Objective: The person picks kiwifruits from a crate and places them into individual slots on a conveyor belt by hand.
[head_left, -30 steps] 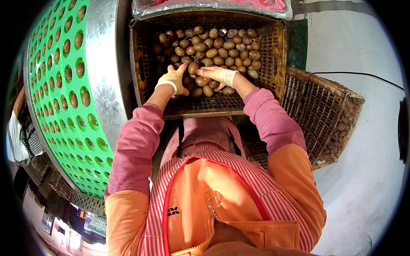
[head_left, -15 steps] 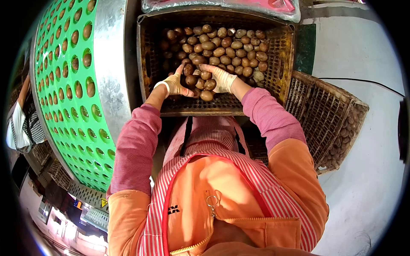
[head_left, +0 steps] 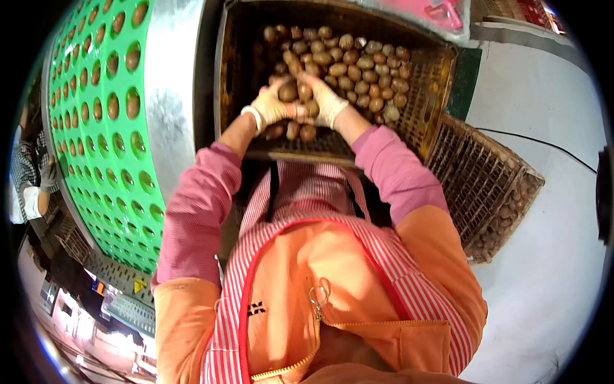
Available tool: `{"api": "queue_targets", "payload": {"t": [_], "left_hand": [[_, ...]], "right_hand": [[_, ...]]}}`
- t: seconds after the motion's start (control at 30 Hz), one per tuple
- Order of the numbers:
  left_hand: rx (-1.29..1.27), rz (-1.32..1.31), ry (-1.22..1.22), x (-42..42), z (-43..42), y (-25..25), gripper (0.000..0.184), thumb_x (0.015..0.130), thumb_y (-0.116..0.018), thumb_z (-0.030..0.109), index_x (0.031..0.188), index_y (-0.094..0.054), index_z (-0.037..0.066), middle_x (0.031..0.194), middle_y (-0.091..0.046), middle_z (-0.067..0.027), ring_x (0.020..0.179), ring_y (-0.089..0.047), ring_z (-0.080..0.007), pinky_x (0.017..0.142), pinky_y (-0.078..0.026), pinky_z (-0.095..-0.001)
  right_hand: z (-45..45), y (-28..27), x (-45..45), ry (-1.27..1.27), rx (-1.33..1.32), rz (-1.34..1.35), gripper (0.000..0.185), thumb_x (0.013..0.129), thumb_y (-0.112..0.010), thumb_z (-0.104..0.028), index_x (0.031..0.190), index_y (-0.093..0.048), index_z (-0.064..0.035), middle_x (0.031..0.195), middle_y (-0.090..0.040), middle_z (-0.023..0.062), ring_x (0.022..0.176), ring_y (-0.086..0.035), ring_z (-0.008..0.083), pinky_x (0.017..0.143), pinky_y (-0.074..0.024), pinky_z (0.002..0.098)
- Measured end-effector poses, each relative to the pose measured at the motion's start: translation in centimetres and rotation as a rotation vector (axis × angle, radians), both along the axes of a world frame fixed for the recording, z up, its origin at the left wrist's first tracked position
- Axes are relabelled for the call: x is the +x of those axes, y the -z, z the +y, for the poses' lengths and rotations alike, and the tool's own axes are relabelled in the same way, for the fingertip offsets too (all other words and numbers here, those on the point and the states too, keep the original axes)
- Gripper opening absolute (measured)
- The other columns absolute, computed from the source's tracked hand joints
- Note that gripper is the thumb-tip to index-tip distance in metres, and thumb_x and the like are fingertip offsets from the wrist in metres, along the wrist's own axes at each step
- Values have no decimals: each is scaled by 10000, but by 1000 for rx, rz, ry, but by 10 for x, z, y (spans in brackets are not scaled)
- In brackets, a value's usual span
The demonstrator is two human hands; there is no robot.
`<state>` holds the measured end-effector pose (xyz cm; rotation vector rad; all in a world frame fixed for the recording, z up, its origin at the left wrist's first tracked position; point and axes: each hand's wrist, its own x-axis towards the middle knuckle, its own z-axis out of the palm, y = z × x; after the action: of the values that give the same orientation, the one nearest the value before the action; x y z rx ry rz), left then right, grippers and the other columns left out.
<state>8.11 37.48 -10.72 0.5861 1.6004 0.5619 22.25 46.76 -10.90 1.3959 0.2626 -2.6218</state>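
Observation:
Several brown egg-shaped pieces (head_left: 288, 91) are cupped between my two hands over a brown slatted crate (head_left: 425, 86). My left hand (head_left: 270, 109), in a pale fingerless-looking glove, curls round them from the left. From the right, my right hand (head_left: 327, 102), gloved alike, closes on the same cluster. The fingertips nearly meet, and some fingers are hidden by the pieces. Many more brown egg-shaped pieces (head_left: 366, 75) lie in the crate behind and to the right of my hands. A few lie below them near the front wall.
At left stands a machine with a green holed panel (head_left: 102, 147), many holes holding brown pieces, and a metal side (head_left: 169, 83). A second crate (head_left: 476, 176) leans at right. Pink items in clear plastic (head_left: 441, 16) lie behind. Another person's gloved hand (head_left: 48, 174) shows far left.
My hands have come closer together and closed round a cluster, lifting it a little. The camera view has shifted slightly. The green panel has advanced, and a gloved hand now shows at far left.

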Motion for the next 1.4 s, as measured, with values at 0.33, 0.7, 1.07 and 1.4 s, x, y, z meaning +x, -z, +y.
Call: {"api": "queue_targets", "payload": {"t": [0.33,0.7,1.07,1.4], "left_hand": [[273,-80,-273,15,7,-52,749,765,-773,467,1364,-507,105,1361,-394,-206,1132,-547,-297,881,-534,-377],[649,292,-718,-10,-80,-158,610,760,-782,274,1265,-527,46,1195,-533,-150,1076,-563,-252,915,-500,-352],[847,-61,-1523,-118,-353,-155,653,820,-751,292,1333,-409,75,1053,-568,-47,923,-626,-217,655,-515,-270],[639,347,-1317,-209,-358,-86,694,732,-819,280,1314,-511,62,1233,-535,-131,1009,-598,-261,835,-515,-371]], "right_hand": [[23,-76,-4,39,254,30,518,852,-657,-503,1166,-565,-101,1068,-636,99,902,-642,231,743,-579,394],[-23,-170,-75,-244,472,471,609,850,-628,-523,1339,-532,-174,1142,-624,12,881,-630,170,602,-541,303],[-204,-176,-297,-412,456,699,455,849,-645,-474,1150,-465,-183,727,-425,-62,598,-490,120,554,-412,299],[-222,-134,-393,-464,1208,672,810,688,-788,-5,1389,-389,-82,1081,-532,57,853,-565,176,741,-527,345]]}}
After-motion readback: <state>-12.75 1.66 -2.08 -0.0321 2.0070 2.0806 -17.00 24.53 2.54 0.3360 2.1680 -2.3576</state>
